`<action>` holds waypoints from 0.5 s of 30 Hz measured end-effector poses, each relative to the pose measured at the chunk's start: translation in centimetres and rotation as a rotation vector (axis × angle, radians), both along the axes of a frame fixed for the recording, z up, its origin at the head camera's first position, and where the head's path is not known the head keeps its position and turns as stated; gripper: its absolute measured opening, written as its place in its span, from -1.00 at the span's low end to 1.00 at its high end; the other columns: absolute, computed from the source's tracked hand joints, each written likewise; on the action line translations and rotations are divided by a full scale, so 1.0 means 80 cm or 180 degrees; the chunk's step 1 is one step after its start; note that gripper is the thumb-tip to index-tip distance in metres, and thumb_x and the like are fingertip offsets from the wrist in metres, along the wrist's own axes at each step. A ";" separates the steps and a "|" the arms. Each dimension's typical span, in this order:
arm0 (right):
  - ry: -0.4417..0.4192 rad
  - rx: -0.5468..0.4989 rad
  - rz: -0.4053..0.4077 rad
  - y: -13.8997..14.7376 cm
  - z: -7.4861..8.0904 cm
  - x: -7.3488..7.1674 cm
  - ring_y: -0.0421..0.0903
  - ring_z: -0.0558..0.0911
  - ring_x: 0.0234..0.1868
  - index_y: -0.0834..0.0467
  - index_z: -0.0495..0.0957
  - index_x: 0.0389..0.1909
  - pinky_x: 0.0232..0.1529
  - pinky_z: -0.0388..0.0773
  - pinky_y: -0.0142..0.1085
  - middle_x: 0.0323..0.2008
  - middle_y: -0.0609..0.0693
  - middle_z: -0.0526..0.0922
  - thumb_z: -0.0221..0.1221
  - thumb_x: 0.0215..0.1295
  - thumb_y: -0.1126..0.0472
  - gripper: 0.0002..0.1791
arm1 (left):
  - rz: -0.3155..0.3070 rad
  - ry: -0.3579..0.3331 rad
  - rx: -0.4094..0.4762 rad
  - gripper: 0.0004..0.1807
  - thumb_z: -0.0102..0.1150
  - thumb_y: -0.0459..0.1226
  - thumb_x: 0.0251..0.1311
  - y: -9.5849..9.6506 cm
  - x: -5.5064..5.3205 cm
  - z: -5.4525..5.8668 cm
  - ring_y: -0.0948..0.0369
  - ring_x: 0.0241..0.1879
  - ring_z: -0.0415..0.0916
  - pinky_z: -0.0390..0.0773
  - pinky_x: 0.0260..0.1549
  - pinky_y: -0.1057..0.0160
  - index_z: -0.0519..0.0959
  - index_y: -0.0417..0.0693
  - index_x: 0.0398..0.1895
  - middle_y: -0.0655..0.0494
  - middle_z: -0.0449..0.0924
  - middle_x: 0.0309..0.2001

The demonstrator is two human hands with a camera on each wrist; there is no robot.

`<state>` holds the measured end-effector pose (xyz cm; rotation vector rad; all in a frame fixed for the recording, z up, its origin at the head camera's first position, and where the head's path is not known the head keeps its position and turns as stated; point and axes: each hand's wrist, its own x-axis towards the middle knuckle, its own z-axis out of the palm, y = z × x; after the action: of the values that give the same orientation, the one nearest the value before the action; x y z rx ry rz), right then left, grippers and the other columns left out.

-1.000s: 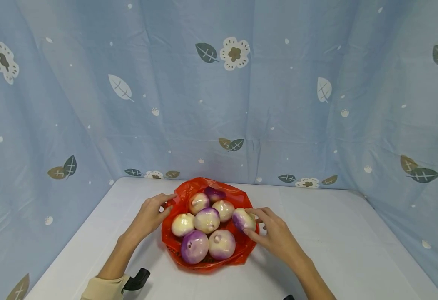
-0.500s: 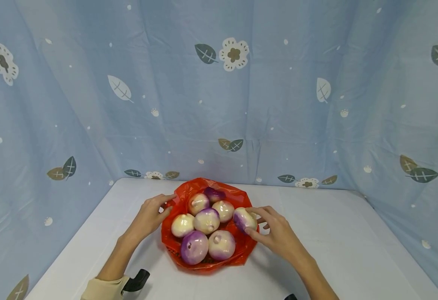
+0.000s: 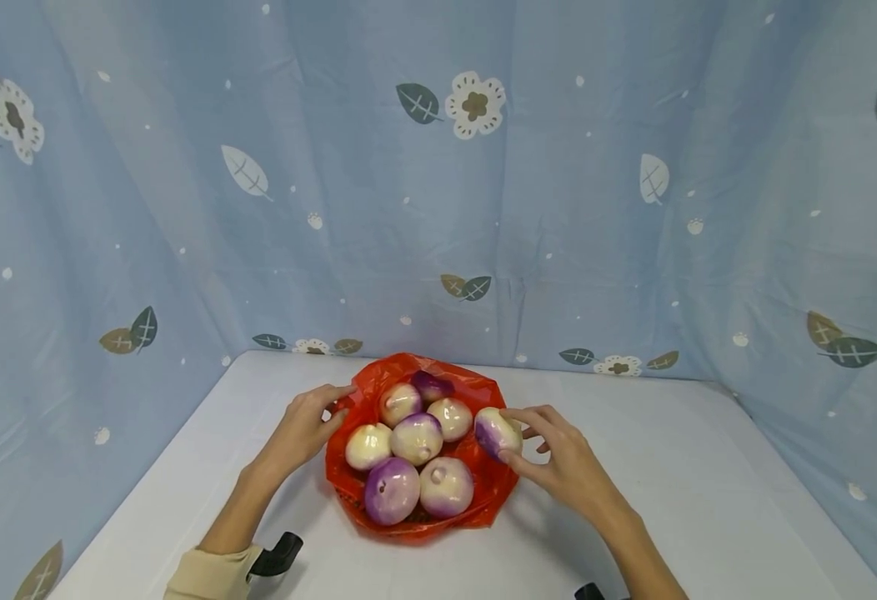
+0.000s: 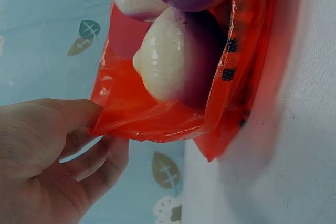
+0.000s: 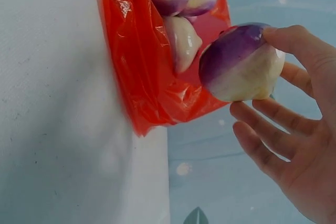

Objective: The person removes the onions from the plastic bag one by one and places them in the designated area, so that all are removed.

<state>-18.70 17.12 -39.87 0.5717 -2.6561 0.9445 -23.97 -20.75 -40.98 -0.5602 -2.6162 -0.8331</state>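
A red plastic bag [image 3: 489,475] lies open on the table, holding several glossy white-and-purple turnips [image 3: 417,438]. At the bag's left side, my left hand [image 3: 305,427] pinches the rim; the left wrist view shows the bag's edge [image 4: 118,121] between thumb and fingers. My right hand [image 3: 562,458] grips one turnip [image 3: 497,433] by its right side, over the bag's right edge. In the right wrist view this turnip [image 5: 239,66] is held between thumb and fingertips, apart from the turnips left in the bag. The bag's bottom is hidden.
The white table [image 3: 671,483] extends on both sides of the bag. A blue curtain [image 3: 378,183] with flowers and leaves hangs behind and at both sides. A black wrist mount [image 3: 277,557] sits by the left sleeve.
My right hand has lifted the turnip slightly up and to the right, off the others. The left hand keeps its place at the bag's rim.
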 end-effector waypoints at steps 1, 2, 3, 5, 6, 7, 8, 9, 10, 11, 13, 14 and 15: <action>0.0011 -0.0007 0.0016 0.000 0.000 0.000 -0.14 0.65 -0.11 -0.24 0.51 0.19 -0.22 0.67 -0.26 0.00 -0.14 0.57 0.44 0.08 0.00 -0.40 | 0.0002 -0.0012 0.0001 -0.59 0.27 -0.45 0.15 0.000 0.001 0.000 0.21 -0.32 0.54 0.67 -0.30 0.10 0.62 -0.15 0.12 0.00 0.72 -0.18; 0.0015 -0.0012 0.0030 0.000 0.001 0.000 -0.14 0.65 -0.11 -0.24 0.50 0.19 -0.22 0.67 -0.26 0.01 -0.14 0.57 0.44 0.08 -0.01 -0.39 | 0.0005 -0.0027 0.0001 -0.58 0.27 -0.44 0.15 0.000 0.001 0.001 0.21 -0.32 0.54 0.67 -0.30 0.10 0.62 -0.15 0.12 0.00 0.72 -0.17; 0.0017 -0.0027 0.0043 0.000 0.001 -0.001 -0.12 0.65 -0.11 -0.24 0.51 0.19 -0.22 0.67 -0.27 0.01 -0.14 0.57 0.44 0.07 -0.01 -0.40 | 0.0008 -0.0039 0.0002 -0.58 0.27 -0.44 0.15 -0.001 0.002 0.001 0.21 -0.32 0.54 0.67 -0.30 0.10 0.62 -0.15 0.12 -0.01 0.72 -0.17; 0.0023 -0.0046 0.0065 0.000 0.002 -0.002 -0.12 0.65 -0.10 -0.24 0.51 0.18 -0.22 0.66 -0.30 0.01 -0.14 0.57 0.43 0.08 -0.02 -0.41 | 0.0015 -0.0051 0.0001 -0.59 0.26 -0.44 0.15 -0.002 0.003 0.001 0.20 -0.32 0.55 0.67 -0.31 0.10 0.62 -0.15 0.12 -0.01 0.72 -0.17; 0.0028 -0.0049 0.0078 0.000 0.002 -0.002 -0.13 0.64 -0.10 -0.24 0.51 0.18 -0.22 0.66 -0.32 0.02 -0.14 0.56 0.43 0.08 -0.02 -0.41 | 0.0020 -0.0046 -0.0007 -0.59 0.26 -0.45 0.15 -0.003 0.004 0.001 0.20 -0.33 0.55 0.66 -0.32 0.11 0.62 -0.16 0.12 -0.01 0.72 -0.18; 0.0030 -0.0055 0.0090 0.001 0.003 -0.002 -0.14 0.64 -0.10 -0.25 0.51 0.18 -0.22 0.65 -0.33 0.02 -0.14 0.56 0.43 0.08 -0.03 -0.41 | 0.0024 -0.0040 -0.0009 -0.59 0.26 -0.45 0.15 -0.004 0.004 0.001 0.20 -0.33 0.55 0.66 -0.32 0.11 0.62 -0.16 0.11 -0.01 0.72 -0.18; 0.0034 -0.0062 0.0107 0.001 0.003 -0.003 -0.14 0.64 -0.09 -0.25 0.51 0.19 -0.22 0.65 -0.34 0.03 -0.14 0.56 0.42 0.09 -0.04 -0.41 | 0.0030 -0.0027 -0.0014 -0.59 0.26 -0.45 0.15 -0.005 0.004 0.001 0.21 -0.33 0.55 0.66 -0.33 0.12 0.63 -0.16 0.11 -0.01 0.72 -0.19; 0.0047 -0.0077 0.0113 0.002 0.004 -0.003 -0.14 0.65 -0.09 -0.25 0.51 0.19 -0.22 0.64 -0.35 0.03 -0.13 0.56 0.42 0.09 -0.04 -0.41 | 0.0030 -0.0008 -0.0021 -0.59 0.27 -0.45 0.14 -0.005 0.003 0.001 0.20 -0.34 0.55 0.65 -0.34 0.14 0.63 -0.16 0.10 -0.01 0.72 -0.20; 0.0063 -0.0082 0.0112 0.003 0.005 -0.003 -0.15 0.64 -0.09 -0.26 0.50 0.19 -0.23 0.64 -0.36 0.04 -0.14 0.56 0.42 0.09 -0.05 -0.40 | 0.0026 0.0010 -0.0028 -0.59 0.27 -0.45 0.14 -0.005 0.002 0.001 0.20 -0.34 0.54 0.65 -0.34 0.16 0.63 -0.16 0.10 -0.01 0.72 -0.20; 0.0082 -0.0085 0.0110 0.005 0.006 -0.003 -0.17 0.64 -0.09 -0.26 0.50 0.20 -0.23 0.64 -0.36 0.04 -0.14 0.56 0.42 0.09 -0.06 -0.40 | 0.0019 0.0036 -0.0041 -0.59 0.27 -0.45 0.14 -0.005 0.001 0.001 0.20 -0.34 0.54 0.64 -0.35 0.19 0.63 -0.17 0.10 0.00 0.72 -0.21; 0.0129 -0.0117 0.0101 0.009 0.008 -0.004 -0.17 0.65 -0.09 -0.26 0.49 0.20 -0.23 0.65 -0.34 0.05 -0.14 0.56 0.41 0.09 -0.07 -0.40 | 0.0001 0.0078 -0.0056 -0.59 0.28 -0.45 0.14 -0.004 -0.001 0.002 0.21 -0.35 0.54 0.61 -0.36 0.25 0.63 -0.16 0.10 0.01 0.71 -0.23; 0.0162 -0.0128 0.0088 0.012 0.009 -0.004 -0.18 0.65 -0.09 -0.26 0.49 0.20 -0.24 0.65 -0.34 0.06 -0.13 0.56 0.41 0.09 -0.08 -0.39 | -0.0011 0.0097 -0.0057 -0.59 0.28 -0.45 0.13 -0.004 -0.002 0.002 0.21 -0.35 0.55 0.59 -0.37 0.27 0.64 -0.17 0.10 0.02 0.71 -0.24; 0.0201 -0.0138 0.0076 0.014 0.010 -0.004 -0.18 0.65 -0.09 -0.26 0.49 0.21 -0.24 0.66 -0.34 0.06 -0.13 0.57 0.42 0.08 -0.07 -0.39 | -0.0028 0.0111 -0.0058 -0.60 0.28 -0.45 0.13 -0.003 -0.003 0.003 0.20 -0.35 0.55 0.57 -0.38 0.29 0.63 -0.17 0.09 0.02 0.71 -0.25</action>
<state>-19.00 18.27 -39.04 0.6142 -2.5722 0.9720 -24.22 -20.99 -40.77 -0.5861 -2.5942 -0.7957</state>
